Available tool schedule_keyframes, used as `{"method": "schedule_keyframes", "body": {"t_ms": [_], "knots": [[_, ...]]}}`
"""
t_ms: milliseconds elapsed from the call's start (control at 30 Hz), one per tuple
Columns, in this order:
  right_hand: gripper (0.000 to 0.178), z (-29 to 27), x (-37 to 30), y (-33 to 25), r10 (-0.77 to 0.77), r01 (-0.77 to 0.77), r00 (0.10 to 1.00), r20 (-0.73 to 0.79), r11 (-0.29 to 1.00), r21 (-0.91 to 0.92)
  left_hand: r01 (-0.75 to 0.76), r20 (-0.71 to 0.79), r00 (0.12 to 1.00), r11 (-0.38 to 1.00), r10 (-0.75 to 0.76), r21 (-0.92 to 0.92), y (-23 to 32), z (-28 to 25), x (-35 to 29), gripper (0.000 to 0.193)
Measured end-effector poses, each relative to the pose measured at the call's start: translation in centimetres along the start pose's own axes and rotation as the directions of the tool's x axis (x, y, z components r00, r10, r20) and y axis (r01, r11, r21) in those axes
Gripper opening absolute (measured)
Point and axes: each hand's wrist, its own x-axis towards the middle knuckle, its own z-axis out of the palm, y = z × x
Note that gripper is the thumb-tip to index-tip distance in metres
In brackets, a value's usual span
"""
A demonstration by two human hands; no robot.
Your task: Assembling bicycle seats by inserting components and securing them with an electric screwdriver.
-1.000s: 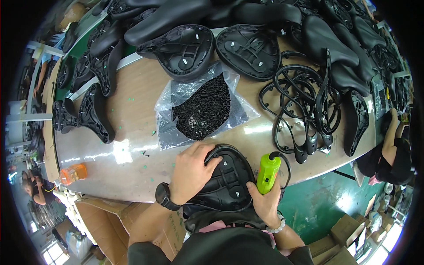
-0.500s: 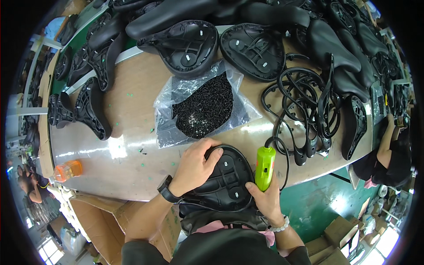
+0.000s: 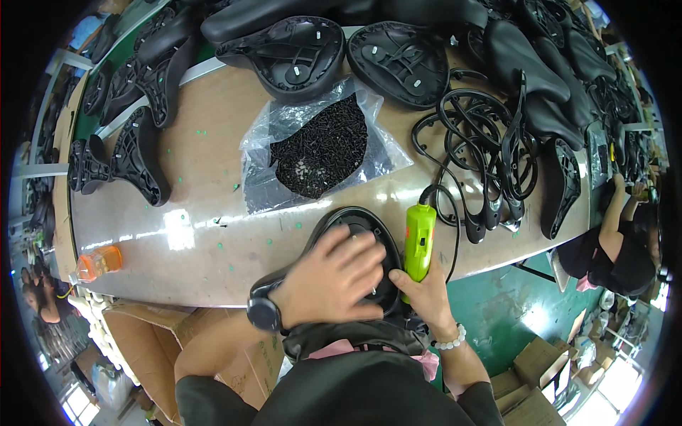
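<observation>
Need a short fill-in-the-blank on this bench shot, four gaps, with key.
1. The right hand holds a power tool whose body is bright ____.
2. The blurred hand over the black saddle is the person's ____ one.
3. The heaped small pieces, with a clear plastic bag showing around them, are mostly ____ in colour.
4. A pale beaded bracelet is on the person's ____ wrist.

Missing words: green; left; black; right.

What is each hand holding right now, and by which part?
The right hand holds the green power tool by its lower body, opposite the cord. The left hand, blurred, is spread over the black saddle, gripping nothing visible.
</observation>
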Motion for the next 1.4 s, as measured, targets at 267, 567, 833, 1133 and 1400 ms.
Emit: {"method": "schedule_keyframes", "body": {"t_ms": [267,567,833,1133,1400], "knots": [[0.057,0.1,0.5,0.4,0.089,-0.085,0.992,0.09,0.995,-0.045,-0.088,0.168,0.984,0.986,0.065,0.139,4.7,2.2,-2.7,0.026],[0.06,0.4,-0.2,1.2,0.041,-0.041,0.997,0.069,0.999,0.01,-0.091,0.138,0.988,0.988,0.074,0.123,4.5,3.3,-3.5,0.028],[0.095,-3.6,-3.2,-4.8,-0.516,0.488,0.844,-0.147,0.626,0.608,-0.104,0.151,0.984,0.993,0.096,0.052,4.2,2.6,-3.7,0.032],[0.111,0.7,-3.0,-5.6,-0.82,0.762,0.541,-0.188,0.383,0.522,-0.132,0.17,0.978,0.99,0.123,0.045,4.2,2.8,-3.9,0.035],[0.105,0.6,-2.9,-5.6,-0.782,0.731,0.596,-0.183,0.433,0.528,-0.128,0.152,0.981,0.991,0.121,0.036,4.1,2.8,-3.8,0.037]]}}
